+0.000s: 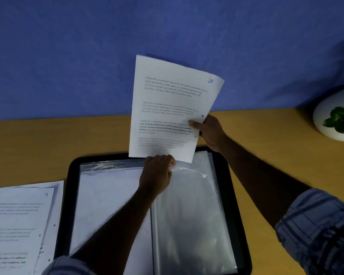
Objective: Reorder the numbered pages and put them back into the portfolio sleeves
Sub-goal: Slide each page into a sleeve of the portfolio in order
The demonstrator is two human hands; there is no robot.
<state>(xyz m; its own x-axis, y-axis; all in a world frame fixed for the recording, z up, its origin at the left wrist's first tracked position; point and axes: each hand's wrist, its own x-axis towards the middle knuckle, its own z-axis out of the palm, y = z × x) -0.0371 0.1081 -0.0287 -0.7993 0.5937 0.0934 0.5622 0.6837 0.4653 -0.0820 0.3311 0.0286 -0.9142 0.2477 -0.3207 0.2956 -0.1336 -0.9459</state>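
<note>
A white printed page marked 3 [167, 108] stands upright above the open black portfolio [222, 187]. My right hand [209, 132] pinches the page's right edge. My left hand [157, 171] grips the top edge of the clear right-hand sleeve [191, 219], right at the page's bottom edge, which touches the sleeve's mouth. The left-hand sleeve [107, 199] holds a white sheet. A stack of loose pages [18, 225], with the one marked 9 on top, lies left of the portfolio.
The portfolio rests on a wooden table [28, 147] against a blue wall [87, 56]. A white pot with a green plant [336, 118] stands at the far right.
</note>
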